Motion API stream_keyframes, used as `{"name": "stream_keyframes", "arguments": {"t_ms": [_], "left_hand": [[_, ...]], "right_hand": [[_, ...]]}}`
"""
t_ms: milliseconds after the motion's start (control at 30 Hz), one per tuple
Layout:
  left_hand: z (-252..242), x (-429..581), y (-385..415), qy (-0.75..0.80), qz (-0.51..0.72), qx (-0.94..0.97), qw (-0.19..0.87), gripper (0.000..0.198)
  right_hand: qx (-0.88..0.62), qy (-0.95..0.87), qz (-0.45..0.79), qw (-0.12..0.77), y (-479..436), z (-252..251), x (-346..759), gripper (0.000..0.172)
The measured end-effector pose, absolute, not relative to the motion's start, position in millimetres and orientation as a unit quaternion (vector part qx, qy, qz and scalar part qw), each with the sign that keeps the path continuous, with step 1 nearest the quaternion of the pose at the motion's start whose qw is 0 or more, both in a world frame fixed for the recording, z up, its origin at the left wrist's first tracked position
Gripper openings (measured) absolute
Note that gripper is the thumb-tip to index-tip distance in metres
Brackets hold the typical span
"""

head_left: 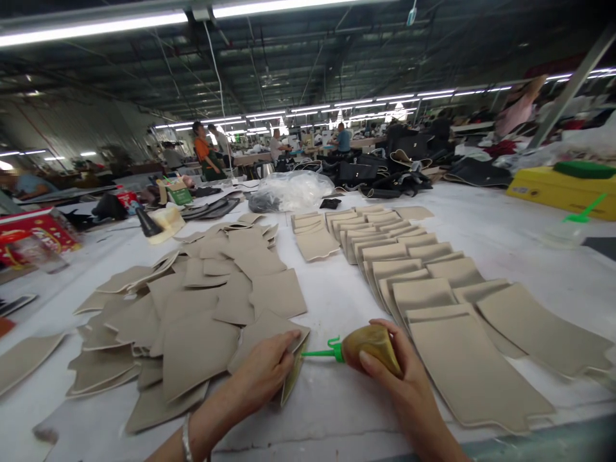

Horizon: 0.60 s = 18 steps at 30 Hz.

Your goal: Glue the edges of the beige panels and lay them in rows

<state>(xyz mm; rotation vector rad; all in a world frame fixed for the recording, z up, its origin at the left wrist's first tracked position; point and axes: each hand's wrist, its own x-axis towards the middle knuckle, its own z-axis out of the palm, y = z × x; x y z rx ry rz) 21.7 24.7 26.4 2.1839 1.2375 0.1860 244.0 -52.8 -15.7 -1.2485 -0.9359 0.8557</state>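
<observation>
Amber bottle (368, 346) in the grasp of the right hand (404, 378), green nozzle (320, 353) aimed at a beige piece (269, 327) gripped by the left hand (264, 369)

The smooth, rounded bottle lies sideways above the white table (332, 417); its thin nozzle tip is at the piece's raised edge, by a glossy, yellowish underside. To the left spreads a loose pile (192, 350) of flat, matt pieces with pale edges; to the right, overlapping rows (466, 366) of similar ones. Far left, a red box (38, 228) has yellow markings too blurred to read

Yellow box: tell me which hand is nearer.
Right. The right hand is short of the yellow box and left of it; the left hand is farther left.
</observation>
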Motion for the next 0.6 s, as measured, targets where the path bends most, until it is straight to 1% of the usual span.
{"name": "stream_keyframes", "arguments": {"t_ms": [100,267,367,433,600], "left_hand": [[24.7,20.4,25.1,0.456,0.081,0.831,0.308,0.046],[22.7,19.9,25.5,0.445,0.091,0.836,0.309,0.045],[22.6,19.5,25.2,0.442,0.096,0.836,0.312,0.046],[22.9,18.9,25.4,0.444,0.091,0.835,0.313,0.046],[21.9,19.2,26.4,0.457,0.090,0.827,0.315,0.047]], "right_hand": [[-0.569,-0.440,0.348,0.601,-52.8,-13.0,241.9,0.052],[-0.572,-0.463,0.353,0.578,-54.9,-9.6,240.7,0.053],[-0.545,-0.449,0.406,0.580,-56.3,-11.1,240.4,0.051],[-0.512,-0.409,0.460,0.598,-55.9,-13.5,241.2,0.050],[-0.416,-0.214,0.576,0.670,-49.4,-15.0,249.4,0.049]]}}
